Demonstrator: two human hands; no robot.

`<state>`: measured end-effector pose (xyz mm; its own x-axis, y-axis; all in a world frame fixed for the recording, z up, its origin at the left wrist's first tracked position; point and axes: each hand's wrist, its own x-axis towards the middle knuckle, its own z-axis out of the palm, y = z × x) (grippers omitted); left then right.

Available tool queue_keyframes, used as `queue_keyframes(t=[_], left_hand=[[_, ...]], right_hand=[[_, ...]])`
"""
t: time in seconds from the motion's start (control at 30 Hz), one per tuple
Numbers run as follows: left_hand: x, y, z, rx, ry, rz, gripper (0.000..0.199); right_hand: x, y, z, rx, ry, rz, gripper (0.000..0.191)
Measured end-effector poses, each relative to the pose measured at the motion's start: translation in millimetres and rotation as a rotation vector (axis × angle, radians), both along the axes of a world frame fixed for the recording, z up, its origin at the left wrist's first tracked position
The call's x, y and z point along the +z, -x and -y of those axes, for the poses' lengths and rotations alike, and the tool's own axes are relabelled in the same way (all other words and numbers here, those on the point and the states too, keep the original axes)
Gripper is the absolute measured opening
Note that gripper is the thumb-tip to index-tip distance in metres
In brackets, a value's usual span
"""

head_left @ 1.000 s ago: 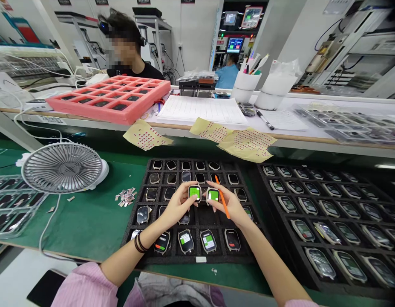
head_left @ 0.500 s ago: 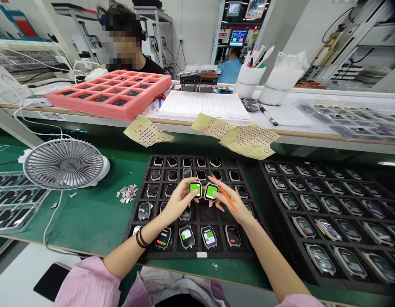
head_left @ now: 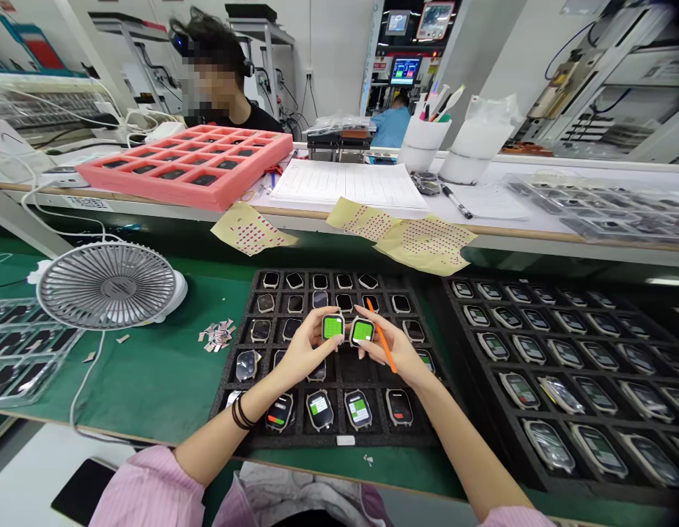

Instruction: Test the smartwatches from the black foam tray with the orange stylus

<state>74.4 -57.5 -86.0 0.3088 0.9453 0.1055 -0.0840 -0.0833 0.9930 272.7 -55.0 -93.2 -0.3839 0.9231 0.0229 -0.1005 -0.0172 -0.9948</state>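
Observation:
Above a black foam tray (head_left: 346, 440), I hold two square watches side by side, their screens lit green and white. My left hand (head_left: 309, 342) is closed round the left watch (head_left: 332, 326), its thumb at the lower edge of the screen. In my right hand (head_left: 397, 347) is the right watch (head_left: 362, 331), with the thumb on its lower part. An orange stick (head_left: 384, 338) is also tucked among the right fingers, pointing up and left. Watches with dark or lit screens sit in the tray's compartments below, among them a lit watch (head_left: 358, 409) in the front row.
A second black tray (head_left: 471, 410) full of watches lies to the right. Left are a grey fan (head_left: 116, 285), a pile of small stickers (head_left: 217, 335) and a clear tray (head_left: 36, 366). The shelf carries a pink foam tray (head_left: 218, 192) and papers (head_left: 350, 183). A co-worker (head_left: 245, 110) sits behind.
Both thumbs have shifted lower on the watch screens, and more green shows on them. The orange stick has turned slightly steeper in my right hand. The view has moved a little.

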Motion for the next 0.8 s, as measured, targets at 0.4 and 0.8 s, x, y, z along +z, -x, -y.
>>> queue_keyframes(t=[0.4, 0.8], left_hand=[[8.8, 0, 0, 0.128, 0.062, -0.067, 0.033], [7.2, 0, 0, 0.072, 0.066, 0.019, 0.036]], right_hand=[[-7.7, -2, -3, 0.048, -0.005, -0.106, 0.053], [-4.9, -1, -2, 0.048, 0.016, -0.136, 0.051]])
